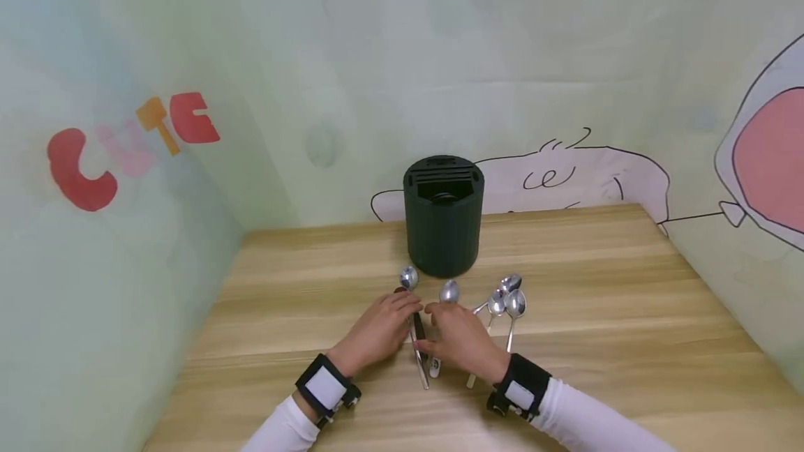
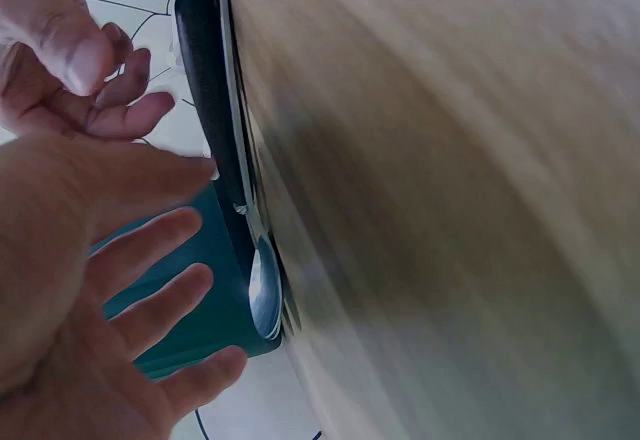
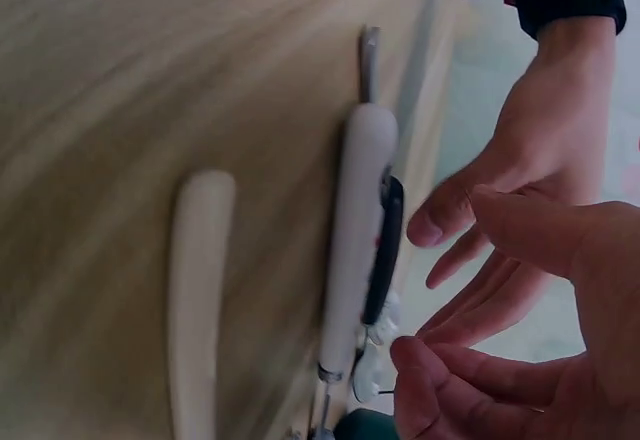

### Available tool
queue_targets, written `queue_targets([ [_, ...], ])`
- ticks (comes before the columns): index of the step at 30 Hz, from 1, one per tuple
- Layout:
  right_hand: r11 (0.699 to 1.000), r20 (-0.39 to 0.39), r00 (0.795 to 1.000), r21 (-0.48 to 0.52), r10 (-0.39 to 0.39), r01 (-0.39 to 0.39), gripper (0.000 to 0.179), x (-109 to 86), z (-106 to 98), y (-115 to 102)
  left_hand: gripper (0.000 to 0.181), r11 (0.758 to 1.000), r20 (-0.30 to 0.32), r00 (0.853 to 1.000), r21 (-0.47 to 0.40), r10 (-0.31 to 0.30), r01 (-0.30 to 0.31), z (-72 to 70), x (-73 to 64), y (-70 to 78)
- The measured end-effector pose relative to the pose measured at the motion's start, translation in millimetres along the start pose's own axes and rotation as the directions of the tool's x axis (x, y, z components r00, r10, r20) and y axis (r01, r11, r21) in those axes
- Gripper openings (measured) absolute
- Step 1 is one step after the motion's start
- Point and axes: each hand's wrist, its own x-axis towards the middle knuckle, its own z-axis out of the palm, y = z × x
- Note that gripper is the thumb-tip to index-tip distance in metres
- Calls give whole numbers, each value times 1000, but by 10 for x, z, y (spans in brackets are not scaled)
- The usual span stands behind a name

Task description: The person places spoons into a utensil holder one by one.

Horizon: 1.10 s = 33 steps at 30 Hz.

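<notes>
My left hand [image 1: 380,330] hovers at the left of a group of cutlery; its fingers are spread and hold nothing in the left wrist view. A black handle [image 2: 208,90] lies close by its thumb, beside a metal spoon [image 1: 409,277] with a long thin handle. Facing it, my right hand [image 1: 465,340] has loosely bent fingers, a gap between thumb and fingertips, and nothing in its grasp. Under and beside this hand lie a spoon [image 1: 449,291] and a white handle [image 3: 358,245]. A dark reddish-brown tip [image 1: 400,290] shows by my left fingers, mostly hidden.
Behind the cutlery stands a dark green cylindrical holder [image 1: 443,236] with a slotted top. Several more spoons [image 1: 515,304] lie crossed at the right, and a cream handle [image 3: 202,300] lies apart. The wooden table [image 1: 283,284] meets painted walls at the back and sides.
</notes>
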Motion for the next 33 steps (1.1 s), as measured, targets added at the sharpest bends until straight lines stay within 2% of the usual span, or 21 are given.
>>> queue_targets([
  [3,999,40,999,-41,15,-13,55,-9,49,34,36,1000,43,999,-16,12,-11,65,34,8],
  [7,998,75,997,-68,19,-14,45,-4,112,-24,30,1000,74,997,-19,7,-6,72,-42,-5],
  [13,997,108,994,-77,30,-22,26,-35,80,-7,24,999,43,998,10,37,-38,69,-5,0],
  [21,998,164,986,-49,35,-28,17,-45,66,-29,19,999,31,999,16,28,-29,50,-30,18],
  [26,1000,155,988,-5,17,-17,16,-53,68,-30,19,1000,5,1000,2,28,-28,56,-47,22],
  [33,999,141,990,43,5,-11,7,-56,37,-31,19,999,7,1000,-41,13,-13,48,-65,24],
])
